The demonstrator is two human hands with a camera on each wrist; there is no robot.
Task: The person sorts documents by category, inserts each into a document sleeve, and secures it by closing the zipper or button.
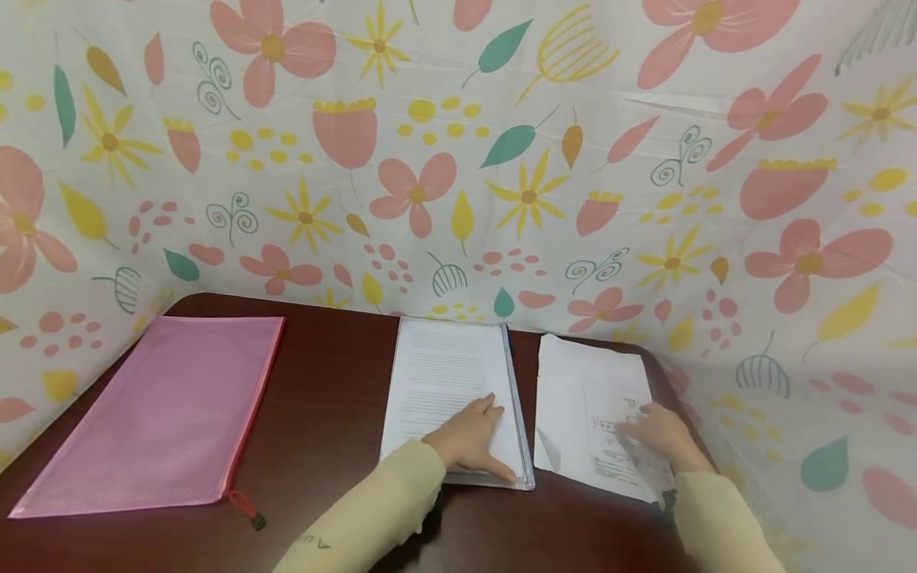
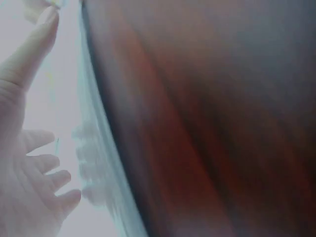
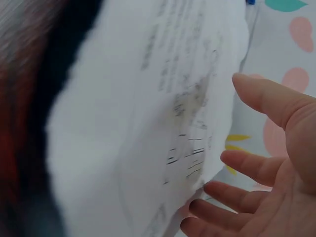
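Observation:
A clear zip document folder (image 1: 440, 374) with a printed sheet inside lies at mid-table, a pale blue strip along its right edge. My left hand (image 1: 473, 436) rests on its lower right part with fingers spread. The left wrist view shows that hand (image 2: 34, 163), fingers apart, beside the folder's edge (image 2: 98, 128). To the right lies a printed sheet of paper (image 1: 566, 398), its lower left corner curled. My right hand (image 1: 661, 434) is at that sheet's right side. In the right wrist view, the thumb and fingers stand apart near the paper (image 3: 108, 128); contact is hard to tell.
A pink mesh zip folder (image 1: 158, 414) lies on the left of the dark brown table (image 1: 329, 390), its red pull cord (image 1: 242, 503) hanging toward the front. A flower-patterned cloth (image 1: 430, 119) rises behind and around the table. A small dark item (image 1: 669, 500) shows beside the sheet's lower right corner.

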